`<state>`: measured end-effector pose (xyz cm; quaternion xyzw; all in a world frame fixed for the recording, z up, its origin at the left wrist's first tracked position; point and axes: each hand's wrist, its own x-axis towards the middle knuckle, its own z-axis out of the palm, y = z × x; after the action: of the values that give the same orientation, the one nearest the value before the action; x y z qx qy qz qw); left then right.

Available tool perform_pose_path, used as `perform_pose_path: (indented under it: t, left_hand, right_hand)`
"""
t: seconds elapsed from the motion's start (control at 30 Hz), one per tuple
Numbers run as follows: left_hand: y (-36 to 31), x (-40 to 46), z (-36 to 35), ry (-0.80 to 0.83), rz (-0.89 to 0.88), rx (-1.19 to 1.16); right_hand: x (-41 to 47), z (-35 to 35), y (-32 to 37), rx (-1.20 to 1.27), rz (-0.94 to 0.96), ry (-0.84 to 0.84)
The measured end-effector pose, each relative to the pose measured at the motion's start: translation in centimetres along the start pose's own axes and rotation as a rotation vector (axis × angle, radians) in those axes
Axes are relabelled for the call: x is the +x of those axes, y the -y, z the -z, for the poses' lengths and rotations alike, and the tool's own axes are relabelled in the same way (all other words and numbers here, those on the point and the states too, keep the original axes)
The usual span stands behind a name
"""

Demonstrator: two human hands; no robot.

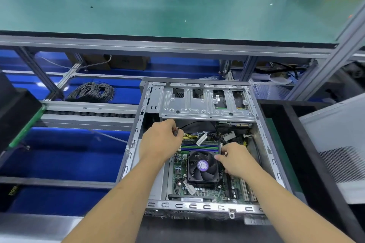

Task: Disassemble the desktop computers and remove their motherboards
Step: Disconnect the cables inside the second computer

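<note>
An open grey desktop case (136, 140) lies flat in front of me with its side panel off. Inside sits the green motherboard (178, 177), carrying a black CPU fan (202, 166) with a purple label and a row of memory slots (199, 146). My left hand (161, 141) is inside the case at the upper left of the board and pinches a black cable (189, 124) near the yellow wire bundle (189, 135). My right hand (235, 159) is beside the fan's right edge, fingers curled on a black cable (219, 144) there. A silver drive cage (205, 102) spans the far end.
A black bin wall (280, 144) stands right of the case, with a perforated grey panel (339, 156) beyond it. A coil of grey cable (92, 90) lies on blue flooring at left. A green shelf (177, 12) on aluminium framing runs overhead at the back.
</note>
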<state>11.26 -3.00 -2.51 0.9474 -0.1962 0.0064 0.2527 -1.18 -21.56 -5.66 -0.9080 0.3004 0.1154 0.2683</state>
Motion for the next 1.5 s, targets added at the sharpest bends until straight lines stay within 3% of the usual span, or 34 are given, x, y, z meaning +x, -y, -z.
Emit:
perform_pose_path:
  t: [0.17,0.3,0.5,0.83,1.13,1.2,1.33,1.5]
  left_hand:
    - [0.0,0.1,-0.1,-0.013,-0.021,0.005]
    - [0.2,0.2,-0.2,0.004,-0.047,0.030]
    - [0.2,0.2,-0.4,0.005,-0.046,0.038]
    - [0.2,0.2,-0.5,0.022,-0.066,0.064]
    - [0.3,0.5,-0.4,0.078,-0.065,0.086]
    - [0.2,0.4,-0.4,0.080,-0.062,0.083]
    - [0.0,0.4,-0.2,0.091,-0.055,0.081]
    - [0.1,0.4,-0.2,0.105,-0.060,0.085]
  right_hand:
    - [1.6,0.5,0.6,-0.098,0.042,-0.033]
    - [2.3,-0.4,2.2,-0.283,0.183,-0.135]
    - [3.9,-2.1,2.6,-0.266,0.243,0.099]
    - [4.4,-1.1,2.2,-0.271,0.348,0.139]
    - [1.9,-0.4,1.5,-0.392,0.192,-0.350]
    - [1.3,0.2,0.4,-0.427,0.109,-0.273]
    - [-0.4,0.5,-0.4,-0.401,0.059,0.224]
    - [-3.1,1.3,-1.8,-0.572,0.135,0.372]
